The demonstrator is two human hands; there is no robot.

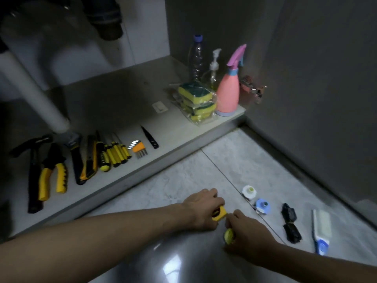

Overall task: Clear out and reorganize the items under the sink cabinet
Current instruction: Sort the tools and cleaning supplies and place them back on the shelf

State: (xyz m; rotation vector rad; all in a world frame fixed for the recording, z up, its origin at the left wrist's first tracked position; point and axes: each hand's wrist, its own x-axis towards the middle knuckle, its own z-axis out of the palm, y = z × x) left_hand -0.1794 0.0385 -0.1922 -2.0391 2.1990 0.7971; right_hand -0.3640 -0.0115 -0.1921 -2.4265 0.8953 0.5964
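The small yellow item (219, 215) lies on the floor tiles (234, 166) in the near middle of the scene, directly under the left hand (202, 207), whose fingers are curled around it. A second yellow piece (228, 236) sits just near and right of it, pinched in the closed fingers of the right hand (247, 231). Both are mostly covered, so their exact kind and long axis cannot be told. The cabinet shelf (179, 135) lies far and left of both hands, the left hand being nearer to it. On it a row of yellow-handled tools (114, 154) runs along the left, with a sponge pack (196, 101) and pink spray bottle (228, 92) at the far right
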